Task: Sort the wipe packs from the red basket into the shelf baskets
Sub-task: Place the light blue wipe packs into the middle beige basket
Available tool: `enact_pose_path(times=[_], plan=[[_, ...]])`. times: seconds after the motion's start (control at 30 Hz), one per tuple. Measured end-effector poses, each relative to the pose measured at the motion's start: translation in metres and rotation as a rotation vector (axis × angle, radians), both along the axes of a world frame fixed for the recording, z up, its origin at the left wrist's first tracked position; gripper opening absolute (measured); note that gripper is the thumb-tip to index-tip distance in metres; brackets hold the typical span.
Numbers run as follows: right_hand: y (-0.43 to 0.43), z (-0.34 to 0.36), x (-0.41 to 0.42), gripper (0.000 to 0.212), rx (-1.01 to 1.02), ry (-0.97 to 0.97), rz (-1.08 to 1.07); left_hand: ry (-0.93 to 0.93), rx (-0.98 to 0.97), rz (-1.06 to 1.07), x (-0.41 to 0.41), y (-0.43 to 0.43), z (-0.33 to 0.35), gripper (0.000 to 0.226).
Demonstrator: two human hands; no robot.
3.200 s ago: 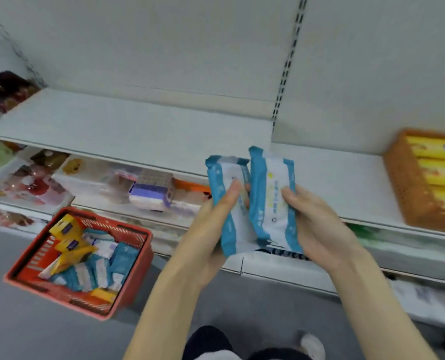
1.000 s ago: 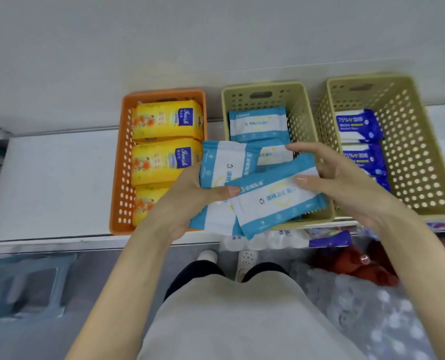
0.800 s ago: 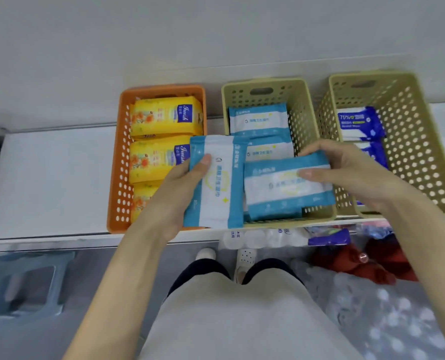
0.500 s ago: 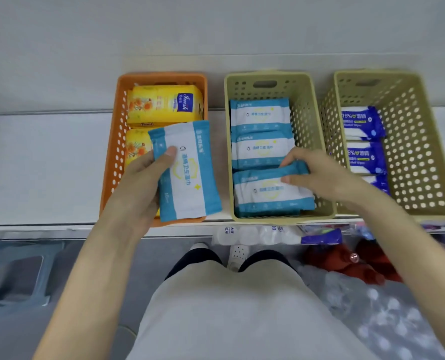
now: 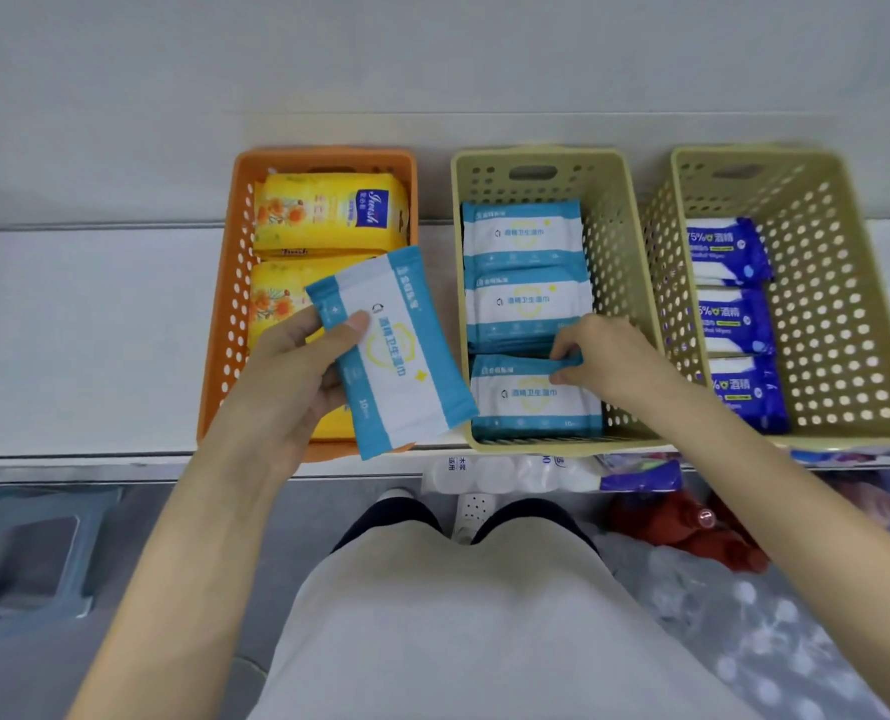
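Three baskets stand in a row on the white shelf. The orange basket [image 5: 222, 324] holds yellow wipe packs [image 5: 328, 213]. The middle beige basket [image 5: 627, 241] holds three light-blue-and-white packs. The right beige basket [image 5: 843, 304] holds dark blue packs [image 5: 726, 249]. My left hand [image 5: 286, 376] grips a light-blue pack [image 5: 398, 356] in the air over the orange basket's front. My right hand [image 5: 606, 361] pinches the top edge of the front pack [image 5: 533, 402] lying in the middle basket. The red basket is out of view.
The white shelf [image 5: 84, 335] stretches bare to the left of the orange basket. Below its front edge sit white rolls [image 5: 489, 472], red items [image 5: 682, 532] and clear wrapped goods. A blue-grey stool [image 5: 27, 558] stands on the floor at lower left.
I turned from the red basket to the shelf baskets. My right hand laid one light-blue pack into the front of the middle basket; my left hand drew the other pack aside over the orange basket.
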State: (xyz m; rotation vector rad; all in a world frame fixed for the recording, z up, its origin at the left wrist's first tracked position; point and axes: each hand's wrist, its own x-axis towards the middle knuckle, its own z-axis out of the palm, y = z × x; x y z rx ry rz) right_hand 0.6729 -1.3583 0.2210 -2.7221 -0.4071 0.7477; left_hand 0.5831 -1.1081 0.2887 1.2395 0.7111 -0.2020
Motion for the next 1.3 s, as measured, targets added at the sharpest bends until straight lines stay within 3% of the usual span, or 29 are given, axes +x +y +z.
enact_pose_path(times=[0.1, 0.17, 0.2, 0.27, 0.3, 0.37, 0.57, 0.7, 0.8, 0.93, 1.0, 1.07, 1.17, 1.3], plan=[[-0.001, 0.013, -0.003, 0.027, 0.016, -0.111, 0.044, -0.01, 0.0, -0.001, 0.003, -0.002, 0.001, 0.012], [-0.001, 0.033, -0.008, 0.019, 0.216, -0.223, -0.078, -0.028, 0.007, -0.005, 0.005, -0.006, 0.002, 0.013], [0.002, 0.048, -0.011, 0.014, 0.411, -0.162, -0.204, -0.04, 0.002, -0.01, 0.007, -0.009, 0.003, 0.015], [0.011, 0.074, -0.021, 0.014, 0.857, 0.191, -0.42, -0.068, -0.041, -0.017, 0.011, -0.018, 0.006, 0.02], [0.016, 0.08, -0.025, 0.019, 0.97, 0.367, -0.461, -0.08, -0.067, -0.022, 0.013, -0.024, 0.007, 0.022], [0.02, 0.077, -0.028, 0.031, 1.015, 0.535, -0.471, -0.101, -0.083, -0.047, 0.02, -0.035, 0.01, 0.023], [0.01, 0.07, -0.012, 0.035, 1.061, 0.513, -0.628, -0.119, 0.055, -0.1, 0.033, -0.048, 0.009, 0.01], [0.013, 0.061, -0.015, 0.042, 1.299, 0.695, -0.937, -0.155, 0.138, -0.104, 0.043, -0.057, 0.007, 0.007], [0.016, 0.055, -0.018, 0.033, 1.256, 0.638, -0.924, -0.174, 0.214, -0.125, 0.048, -0.066, 0.001, 0.01], [0.006, 0.043, 0.014, 0.025, 1.149, 0.286, -1.036, -0.216, 0.565, -0.105, 0.047, -0.064, -0.021, 0.009], [0.007, 0.031, 0.038, 0.024, 1.056, 0.205, -1.041, -0.225, 0.641, -0.111, 0.044, -0.065, -0.026, 0.015], [0.018, 0.017, 0.056, 0.021, 0.99, 0.225, -0.991, -0.205, 0.625, -0.139, 0.043, -0.071, -0.028, 0.027], [0.037, 0.001, 0.073, 0.015, 0.917, 0.216, -0.944, -0.146, 0.452, -0.137, 0.042, -0.083, -0.028, 0.036], [0.04, -0.017, 0.079, 0.014, 0.794, 0.068, -0.864, -0.142, 0.344, -0.103, 0.039, -0.096, -0.025, 0.024]])
